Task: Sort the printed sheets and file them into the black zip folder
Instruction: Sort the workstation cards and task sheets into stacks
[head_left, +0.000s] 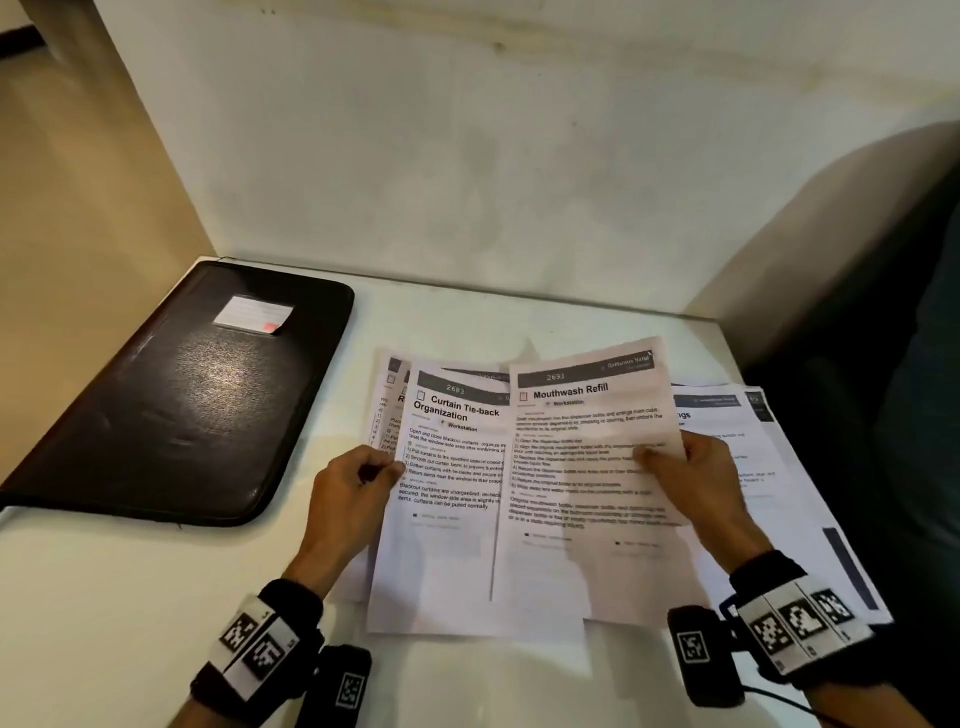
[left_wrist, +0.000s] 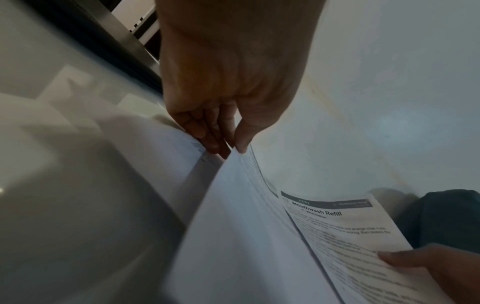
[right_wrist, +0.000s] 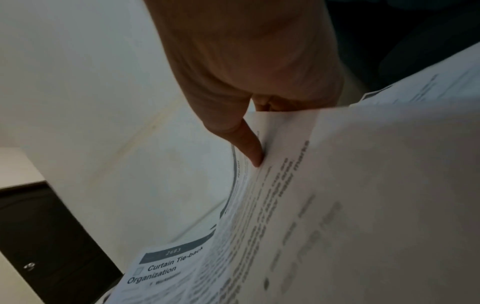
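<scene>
Head view shows the sorting only partly done, by my reading. The black zip folder (head_left: 176, 395) lies flat on the tabletop (head_left: 104, 597), apparently zipped shut, with a small white label (head_left: 253, 313) on its cover and no sheet in it that I can see. Just right of the folder the left hand (head_left: 345, 499) pinches the edge of the "Curtain Tie-back Organization" sheet (head_left: 447, 499); the left wrist view shows thumb and fingers closed on that paper edge, with more sheets fanned behind it. Further right of the folder the right hand (head_left: 696, 478) holds the "Mouthwash Refill" sheet (head_left: 587, 467), thumb on the printed face and the other fingers hidden behind the paper. That sheet overlaps the curtain sheet. Furthest right of the folder, a loose spread of other sheets (head_left: 748, 447) lies on the tabletop, not squared up.

So the two sheets appear to be compared or ordered. Left to do, as I judge it: finish the ordering, gather the sheets into one stack, open the folder, slide them in, and zip it.
</scene>
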